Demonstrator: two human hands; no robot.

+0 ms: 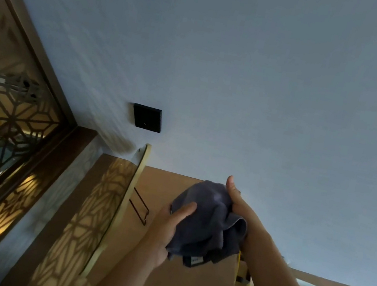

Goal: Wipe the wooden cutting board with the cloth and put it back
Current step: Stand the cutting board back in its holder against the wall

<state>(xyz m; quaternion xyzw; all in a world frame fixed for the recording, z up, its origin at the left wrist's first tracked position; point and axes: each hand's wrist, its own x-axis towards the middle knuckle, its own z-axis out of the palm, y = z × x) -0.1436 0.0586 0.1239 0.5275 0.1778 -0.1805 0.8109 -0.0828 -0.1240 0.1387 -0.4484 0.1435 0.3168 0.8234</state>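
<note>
Both hands clamp the grey cloth (204,218): left hand (167,230) below it, right hand (239,207) above. Cutting board not identifiable. Risk, my read: loose folds slip while regripping, cloth drops.

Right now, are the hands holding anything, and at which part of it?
Yes: both hands hold the grey cloth, bunched between them. The left hand grips its left side, thumb on top; the right hand grips its upper right edge.
</note>
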